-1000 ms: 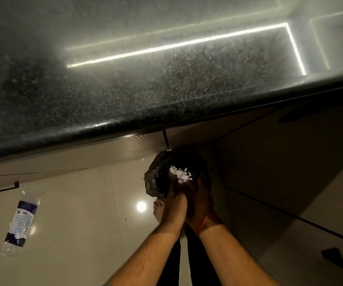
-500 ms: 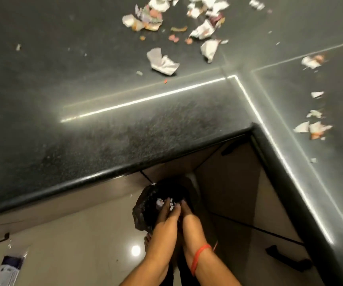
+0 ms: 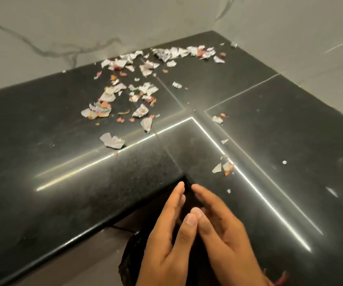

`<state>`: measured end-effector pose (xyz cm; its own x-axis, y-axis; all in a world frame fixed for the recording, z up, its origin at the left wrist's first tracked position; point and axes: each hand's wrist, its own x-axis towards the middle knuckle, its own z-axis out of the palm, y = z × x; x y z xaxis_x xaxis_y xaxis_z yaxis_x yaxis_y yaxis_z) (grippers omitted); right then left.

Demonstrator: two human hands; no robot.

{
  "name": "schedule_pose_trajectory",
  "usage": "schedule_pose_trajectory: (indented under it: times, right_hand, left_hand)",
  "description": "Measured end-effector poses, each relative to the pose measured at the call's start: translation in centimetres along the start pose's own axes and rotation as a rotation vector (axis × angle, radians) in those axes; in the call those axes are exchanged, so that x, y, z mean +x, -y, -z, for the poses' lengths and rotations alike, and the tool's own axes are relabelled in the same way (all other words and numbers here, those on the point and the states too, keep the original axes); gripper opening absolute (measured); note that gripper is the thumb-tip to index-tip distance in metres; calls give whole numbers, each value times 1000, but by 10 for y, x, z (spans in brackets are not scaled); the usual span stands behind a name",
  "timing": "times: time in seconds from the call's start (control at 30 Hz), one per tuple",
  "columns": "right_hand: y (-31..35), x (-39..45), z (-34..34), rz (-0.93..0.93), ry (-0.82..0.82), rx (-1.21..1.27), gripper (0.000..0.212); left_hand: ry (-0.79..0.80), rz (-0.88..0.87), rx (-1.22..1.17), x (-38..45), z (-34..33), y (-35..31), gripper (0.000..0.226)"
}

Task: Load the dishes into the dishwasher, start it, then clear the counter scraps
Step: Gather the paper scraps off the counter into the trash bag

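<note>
Torn paper, foil and orange food scraps (image 3: 139,83) lie spread over the black L-shaped counter (image 3: 63,182), mostly toward the back corner. A few more scraps (image 3: 223,167) sit near the inner corner. My left hand (image 3: 166,234) and my right hand (image 3: 222,228) are raised side by side in front of the counter's inner corner, fingers straight, thumbs touching, holding nothing. Below them, partly hidden by my left hand, stands a black bin bag (image 3: 130,263).
A grey marbled wall (image 3: 104,23) backs the counter on both sides. Bright light strips reflect off the glossy top. A pale floor (image 3: 96,271) shows under the counter edge at the bottom.
My hands came up out of the black bag to the counter's inner corner, empty. The view tilted up from the floor to the scrap-covered counter.
</note>
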<state>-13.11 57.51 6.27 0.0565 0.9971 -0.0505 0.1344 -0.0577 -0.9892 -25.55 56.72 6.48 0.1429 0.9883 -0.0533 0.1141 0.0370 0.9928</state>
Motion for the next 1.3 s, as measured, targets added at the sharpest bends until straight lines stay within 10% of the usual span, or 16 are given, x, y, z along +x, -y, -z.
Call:
schedule_pose_trajectory:
  times: [0.33,0.7,1.07,1.3]
  right_hand:
    - [-70,41,93,-42,32,-1108,88]
    - [-81,158,91,30,-4,-1247,78]
    - [-79,206,96,33,-94,-1110,77]
    - [-77,205,95,55,-107,-1137,81]
  left_hand:
    - [200,-42,645,70,-21,7,66]
    - [269,-87,1236,159,-48,46,90]
    - [156,-129,1237,234,-65,61,68]
    - [-102,-229,763,209,-26,41,61]
